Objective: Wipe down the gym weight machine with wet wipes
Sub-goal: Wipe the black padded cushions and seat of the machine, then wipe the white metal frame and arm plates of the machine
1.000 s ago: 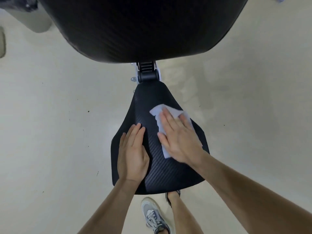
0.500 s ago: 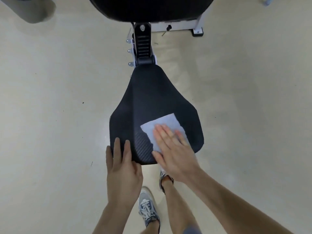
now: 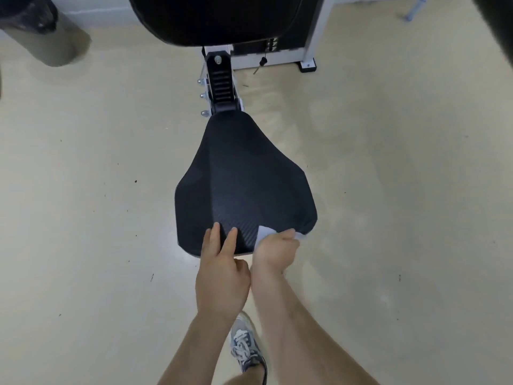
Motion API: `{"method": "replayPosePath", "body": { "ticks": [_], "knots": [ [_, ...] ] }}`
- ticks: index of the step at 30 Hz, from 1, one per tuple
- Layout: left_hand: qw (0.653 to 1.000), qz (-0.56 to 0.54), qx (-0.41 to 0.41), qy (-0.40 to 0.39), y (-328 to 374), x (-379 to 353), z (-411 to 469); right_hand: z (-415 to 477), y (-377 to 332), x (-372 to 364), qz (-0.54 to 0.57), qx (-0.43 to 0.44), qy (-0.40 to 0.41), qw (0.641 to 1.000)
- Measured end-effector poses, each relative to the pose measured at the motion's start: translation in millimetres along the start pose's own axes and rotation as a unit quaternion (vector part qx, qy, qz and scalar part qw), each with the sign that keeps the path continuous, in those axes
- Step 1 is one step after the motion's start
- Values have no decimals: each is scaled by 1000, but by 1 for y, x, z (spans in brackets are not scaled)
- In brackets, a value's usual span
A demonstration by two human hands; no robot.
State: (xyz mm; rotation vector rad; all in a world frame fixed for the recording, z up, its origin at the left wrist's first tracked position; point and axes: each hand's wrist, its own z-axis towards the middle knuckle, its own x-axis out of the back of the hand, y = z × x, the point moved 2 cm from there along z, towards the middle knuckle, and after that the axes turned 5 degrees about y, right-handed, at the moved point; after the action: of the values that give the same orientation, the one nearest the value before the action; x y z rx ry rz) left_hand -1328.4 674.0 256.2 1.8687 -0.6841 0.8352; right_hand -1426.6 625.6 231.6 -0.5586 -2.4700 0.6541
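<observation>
Wipe, a pale crumpled sheet, now sits at the near edge of the black, weave-textured padded seat, right of centre, bunched under our right hand. A second ago that hand lay flat on the sheet up toward the seat's narrow end. Half a second ago it was flat on the lower right half. So the stroke has run the right side from narrow end to near lip.

Right fingers are now curled over the lip and gripping the wipe; their tips are hidden below the edge. Left hand has slid back too: two fingers lie straight on the near edge just left of the wipe, the rest are tucked, and it holds nothing. We read that as bracing.

Our call: the right half of the top is covered, the front lip is in progress, and the left half is likely next.

Beyond the seat are the black ribbed adjustment post, the white metal frame and the large black back pad. We can't tell whether those are done. A grey-and-white sneaker stands on the beige floor, with a beige bin with dark liner top left.
</observation>
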Motion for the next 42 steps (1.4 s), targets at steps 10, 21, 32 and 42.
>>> {"method": "replayPosePath", "body": {
  "ticks": [10, 21, 32, 42],
  "knots": [
    [993, -106, -50, -29, 6, 76, -48, -114, -19, 32, 122, -183, -315, 923],
    [813, -572, 34, -105, 137, 218, -111, -204, -133, 148, 33, 69, -354, 932],
    [703, -686, 71, -174, 208, 252, -161, -251, -186, 267, 122, 281, -360, 881],
    [728, -664, 133, -110, 269, 201, -161, -238, -253, 343, -135, 612, -68, 776]
  ]
}}
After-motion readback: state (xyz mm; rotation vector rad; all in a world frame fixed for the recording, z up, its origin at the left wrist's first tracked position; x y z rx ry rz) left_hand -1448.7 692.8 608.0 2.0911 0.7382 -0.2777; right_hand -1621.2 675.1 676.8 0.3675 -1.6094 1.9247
